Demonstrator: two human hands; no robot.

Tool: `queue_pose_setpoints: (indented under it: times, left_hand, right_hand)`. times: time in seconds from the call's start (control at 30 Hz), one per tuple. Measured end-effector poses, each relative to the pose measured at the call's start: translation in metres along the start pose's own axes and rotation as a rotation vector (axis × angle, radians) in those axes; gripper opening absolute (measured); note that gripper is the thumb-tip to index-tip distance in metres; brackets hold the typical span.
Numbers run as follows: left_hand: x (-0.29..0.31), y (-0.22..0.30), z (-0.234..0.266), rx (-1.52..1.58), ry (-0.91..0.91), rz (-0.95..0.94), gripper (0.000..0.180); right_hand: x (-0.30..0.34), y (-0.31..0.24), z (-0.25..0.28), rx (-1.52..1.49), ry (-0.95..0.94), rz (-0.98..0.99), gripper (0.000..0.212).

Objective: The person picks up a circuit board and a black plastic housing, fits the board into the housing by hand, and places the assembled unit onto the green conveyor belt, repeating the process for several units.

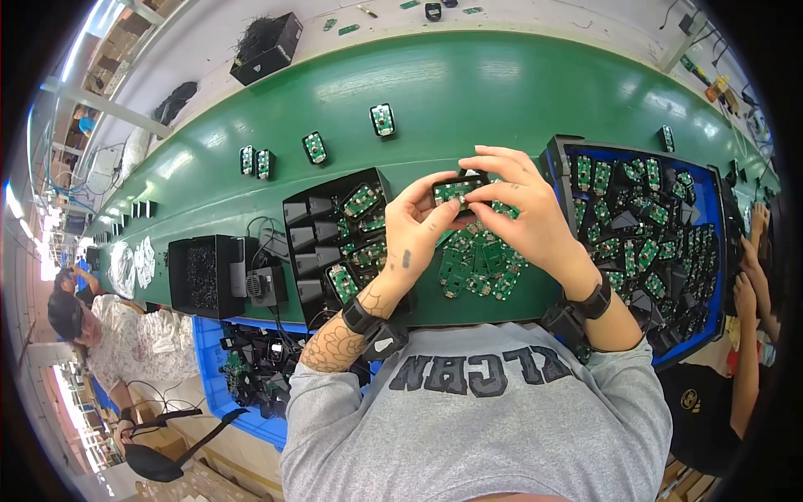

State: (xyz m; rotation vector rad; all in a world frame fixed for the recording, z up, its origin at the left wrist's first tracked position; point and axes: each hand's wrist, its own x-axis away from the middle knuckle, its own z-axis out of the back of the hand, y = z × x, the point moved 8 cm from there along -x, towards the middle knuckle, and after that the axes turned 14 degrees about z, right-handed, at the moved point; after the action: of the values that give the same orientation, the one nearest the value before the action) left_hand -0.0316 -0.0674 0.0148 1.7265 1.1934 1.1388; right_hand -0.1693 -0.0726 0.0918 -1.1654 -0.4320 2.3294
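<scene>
1. Presently, the left hand (410, 224) grips a black-cased circuit board (447, 192), face up, above the table (493, 88), toward its near edge.
2. Its long axis runs left-right.
3. The right hand (537, 216) touches its right end; pinching, I cannot tell.

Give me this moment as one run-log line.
left hand: holding black casing with green circuit board | right hand: fingertips at casing's right end | bench: loose green circuit boards heaped near hands
</scene>
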Motion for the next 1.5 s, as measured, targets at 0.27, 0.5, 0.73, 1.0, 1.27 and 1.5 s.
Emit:
queue_pose_setpoints:
  times: [0.27, 0.5, 0.73, 1.0, 1.27, 1.5]
  left_hand:
    - [-0.007, -0.012, -0.007, -0.038, -0.087, 0.108, 0.035]
    - [-0.001, -0.013, -0.010, -0.330, -0.086, 0.088, 0.044]
    - [0.017, 0.029, -0.013, -0.943, -0.077, -0.006, 0.075]
    - [0.014, 0.079, 0.080, -1.059, 0.207, 0.127, 0.074]
    - [-0.001, 0.038, 0.132, -1.614, 0.385, -0.125, 0.078]
    - [0.011, 0.031, 0.120, -1.763, 0.448, -0.321, 0.078]
  right_hand:
    - [0.008, 0.027, -0.002, -0.187, -0.144, -0.183, 0.007]
    - [0.002, 0.034, -0.013, -0.406, -0.303, -0.273, 0.042]
    - [-0.008, 0.027, -0.050, -0.515, -0.621, -0.233, 0.075]
    - [-0.044, 0.087, -0.101, -0.737, -0.596, -0.405, 0.045]
    - [-0.038, 0.241, -0.149, -0.077, -0.052, -0.500, 0.045]
    - [-0.061, 0.221, -0.177, -0.105, -0.112, -0.458, 0.044]
